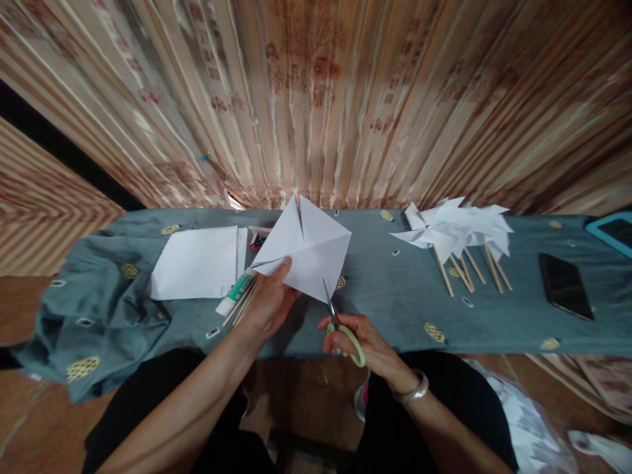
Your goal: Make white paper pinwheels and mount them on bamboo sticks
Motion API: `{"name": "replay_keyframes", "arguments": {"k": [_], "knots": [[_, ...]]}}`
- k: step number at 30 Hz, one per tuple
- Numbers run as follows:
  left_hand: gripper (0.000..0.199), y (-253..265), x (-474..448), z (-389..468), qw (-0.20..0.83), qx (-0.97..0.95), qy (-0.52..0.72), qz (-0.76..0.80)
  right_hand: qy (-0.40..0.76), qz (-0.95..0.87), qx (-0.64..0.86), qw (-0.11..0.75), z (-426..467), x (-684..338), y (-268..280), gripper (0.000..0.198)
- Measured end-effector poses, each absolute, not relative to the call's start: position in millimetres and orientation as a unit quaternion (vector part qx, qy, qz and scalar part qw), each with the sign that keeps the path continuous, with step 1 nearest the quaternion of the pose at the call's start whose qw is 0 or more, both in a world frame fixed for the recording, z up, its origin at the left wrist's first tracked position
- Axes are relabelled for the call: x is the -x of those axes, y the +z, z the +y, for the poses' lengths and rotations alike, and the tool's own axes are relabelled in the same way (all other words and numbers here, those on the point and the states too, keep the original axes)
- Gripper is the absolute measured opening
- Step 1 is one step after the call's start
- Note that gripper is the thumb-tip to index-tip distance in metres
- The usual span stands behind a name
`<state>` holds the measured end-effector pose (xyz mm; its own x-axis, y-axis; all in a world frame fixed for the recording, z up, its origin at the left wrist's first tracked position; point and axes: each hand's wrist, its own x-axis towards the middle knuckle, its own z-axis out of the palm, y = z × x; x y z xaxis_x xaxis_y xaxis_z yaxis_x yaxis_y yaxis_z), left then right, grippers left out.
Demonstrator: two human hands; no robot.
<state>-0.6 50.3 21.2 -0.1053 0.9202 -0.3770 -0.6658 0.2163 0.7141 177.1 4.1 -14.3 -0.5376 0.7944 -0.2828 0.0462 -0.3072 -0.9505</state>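
Observation:
My left hand (276, 299) pinches a square sheet of white paper (316, 253) by its left lower edge and holds it above the cloth. Slits run inward from the paper's top and left corners, and creases cross its middle. My right hand (353, 336) has its fingers through the pale green handles of a pair of scissors (356, 349). The scissor blades reach the paper's bottom corner, pointing up toward its centre. Beneath and left of the paper lie a green and white glue stick (237, 291) and several wooden sticks (244, 303), partly covered by my left hand and the paper.
A stack of white paper (195, 263) lies at the left on the grey-green cloth (385, 303). Several paper pinwheels (459, 227) on sticks rest at the right, near a black phone (565, 285) and a blue-edged device (612, 232). A patterned curtain (316, 99) hangs behind. A plastic bag of paper scraps (523, 421) sits on the floor.

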Motion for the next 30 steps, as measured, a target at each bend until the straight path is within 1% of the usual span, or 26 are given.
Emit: {"name": "replay_keyframes", "arguments": {"k": [5, 14, 21, 30], "knots": [[0.024, 22.6, 0.3, 50.6, 0.65, -0.149, 0.609, 0.429, 0.7, -0.519, 0.405, 0.276, 3.0, -176.8, -17.5, 0.049], [0.024, 23.8, 1.6, 50.2, 0.651, -0.15, 0.606, 0.431, 0.71, -0.489, 0.422, 0.28, 2.0, -175.9, -19.2, 0.049], [0.011, 23.6, 2.5, 51.6, 0.656, -0.132, 0.608, 0.428, 0.722, -0.466, 0.431, 0.274, 3.4, -172.7, -18.6, 0.049], [0.014, 20.8, 4.6, 52.9, 0.657, -0.132, 0.607, 0.427, 0.721, -0.444, 0.45, 0.284, 3.9, -168.3, -21.9, 0.051]]}}
